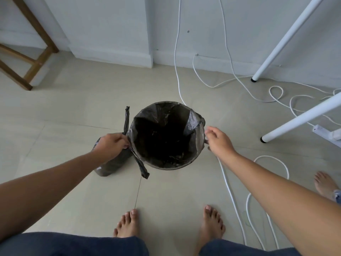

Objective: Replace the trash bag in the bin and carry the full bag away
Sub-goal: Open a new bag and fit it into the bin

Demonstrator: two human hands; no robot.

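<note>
A person looks down at a small round bin (167, 137) standing on a pale tiled floor (73, 108), between their outstretched arms. A fresh black liner (193, 124) is draped inside it, thin, glossy and crinkled, its edge folded over the rim. The left hand (110, 145) pinches the liner's edge at the bin's left side, fingers closed on the film. The right hand (218, 138) is at the right rim, fingers curled and loosely spread; whether it grips the plastic cannot be told.

The full bag (110, 163), tied, dark and lumpy, sits on the floor touching the bin's left side, partly under the left hand. Two long twisted tie strips (126, 119) stick out from around its knot.

Risks, as a judgement: the thin film could tear if stretched hard over the rim, or slip back in if one side is let go. The light bin could tip when tugged. White cables (228, 182) loop across the floor just beside the bare feet (214, 224), a tripping hazard when carrying the full bag away.
</note>
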